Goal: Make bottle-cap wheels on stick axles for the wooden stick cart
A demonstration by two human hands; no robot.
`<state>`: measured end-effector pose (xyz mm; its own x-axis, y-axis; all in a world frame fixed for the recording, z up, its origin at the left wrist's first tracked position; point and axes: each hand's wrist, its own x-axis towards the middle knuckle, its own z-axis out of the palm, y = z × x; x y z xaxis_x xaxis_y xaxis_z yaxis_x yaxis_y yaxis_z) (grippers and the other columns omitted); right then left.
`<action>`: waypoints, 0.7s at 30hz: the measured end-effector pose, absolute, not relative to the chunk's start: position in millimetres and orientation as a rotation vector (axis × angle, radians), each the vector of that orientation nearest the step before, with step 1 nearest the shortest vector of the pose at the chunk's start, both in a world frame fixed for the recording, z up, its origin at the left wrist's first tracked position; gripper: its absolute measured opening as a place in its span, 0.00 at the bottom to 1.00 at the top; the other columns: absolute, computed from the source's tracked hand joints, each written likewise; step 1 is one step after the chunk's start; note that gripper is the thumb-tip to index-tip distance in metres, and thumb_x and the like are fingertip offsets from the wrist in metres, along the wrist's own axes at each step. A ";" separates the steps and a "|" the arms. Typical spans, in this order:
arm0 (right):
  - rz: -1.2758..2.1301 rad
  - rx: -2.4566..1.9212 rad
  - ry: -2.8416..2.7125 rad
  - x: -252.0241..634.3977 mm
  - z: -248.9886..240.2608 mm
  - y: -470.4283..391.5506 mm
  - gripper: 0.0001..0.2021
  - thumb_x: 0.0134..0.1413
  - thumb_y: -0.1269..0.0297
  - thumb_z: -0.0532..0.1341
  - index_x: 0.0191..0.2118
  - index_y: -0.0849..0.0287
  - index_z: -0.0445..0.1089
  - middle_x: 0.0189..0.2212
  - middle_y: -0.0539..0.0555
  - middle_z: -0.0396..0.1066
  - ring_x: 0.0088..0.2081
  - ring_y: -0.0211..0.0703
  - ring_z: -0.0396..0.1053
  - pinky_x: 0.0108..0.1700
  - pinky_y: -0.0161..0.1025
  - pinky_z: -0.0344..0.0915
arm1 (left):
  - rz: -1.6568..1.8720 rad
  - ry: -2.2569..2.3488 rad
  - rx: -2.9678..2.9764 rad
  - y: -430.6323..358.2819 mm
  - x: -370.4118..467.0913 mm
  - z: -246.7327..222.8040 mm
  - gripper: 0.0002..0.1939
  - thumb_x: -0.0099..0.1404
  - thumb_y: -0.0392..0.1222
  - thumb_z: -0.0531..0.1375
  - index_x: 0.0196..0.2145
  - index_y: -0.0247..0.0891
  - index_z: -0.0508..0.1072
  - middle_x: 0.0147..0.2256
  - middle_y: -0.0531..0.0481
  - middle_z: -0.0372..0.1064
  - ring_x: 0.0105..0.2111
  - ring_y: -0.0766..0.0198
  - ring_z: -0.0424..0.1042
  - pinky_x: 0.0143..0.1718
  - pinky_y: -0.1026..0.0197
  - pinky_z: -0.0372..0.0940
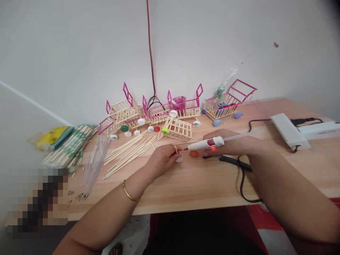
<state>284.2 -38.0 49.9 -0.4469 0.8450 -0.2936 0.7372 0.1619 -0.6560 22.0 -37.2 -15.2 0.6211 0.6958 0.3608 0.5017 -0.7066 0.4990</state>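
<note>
A short wooden stick [175, 149] and a white bottle cap [179, 158] are at the fingertips of my left hand [162, 161], which is closed in a pinch. My right hand [225, 143] is wrapped round a white glue gun [204, 144] with a small red light glowing on it. The gun's nozzle points left, close to my left fingertips. Just below the nozzle an orange cap [194, 153] lies on the table. Behind my hands, a small stick cart [179, 129] with a yellow-green cap wheel [165, 131] rests tilted.
Several stick carts with pink trim [119, 111] line the wall. Loose sticks [130, 152], glue sticks [95, 159] and bagged sticks [73, 145] lie left. A power strip [288, 131], black cable [241, 184] and dark green-handled tool [235, 162] are right.
</note>
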 end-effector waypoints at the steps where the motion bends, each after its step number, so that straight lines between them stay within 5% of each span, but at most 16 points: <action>1: 1.207 -1.531 -2.284 284.1 51.0 -38.4 0.18 0.43 0.46 0.65 0.34 0.55 0.73 0.32 0.51 0.75 0.34 0.45 0.70 0.31 0.36 0.62 | 0.770 0.959 2.495 -37.4 22.0 -14.6 0.07 0.65 0.40 0.56 0.37 0.36 0.72 0.37 0.46 0.75 0.37 0.61 0.75 0.38 0.60 0.68; 15: 1.254 -1.337 -2.420 276.0 43.0 -40.3 0.13 0.46 0.53 0.64 0.31 0.58 0.69 0.28 0.51 0.70 0.31 0.44 0.66 0.31 0.38 0.58 | 0.757 0.968 2.448 -37.4 21.1 -12.2 0.08 0.64 0.42 0.59 0.38 0.36 0.74 0.34 0.47 0.74 0.33 0.64 0.73 0.36 0.62 0.66; 21: 1.230 -1.369 -2.395 277.9 47.9 -41.8 0.15 0.45 0.50 0.64 0.29 0.57 0.69 0.27 0.51 0.71 0.31 0.44 0.66 0.30 0.37 0.57 | 0.718 0.926 2.361 -33.5 15.0 -9.5 0.23 0.56 0.44 0.65 0.48 0.37 0.69 0.42 0.45 0.71 0.39 0.62 0.71 0.40 0.59 0.67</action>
<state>277.9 -41.8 47.9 -0.5830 0.7656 -0.2718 0.6670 0.2601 -0.6982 15.0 -33.5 -9.5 0.6298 0.7218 0.2870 0.4577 -0.6433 0.6138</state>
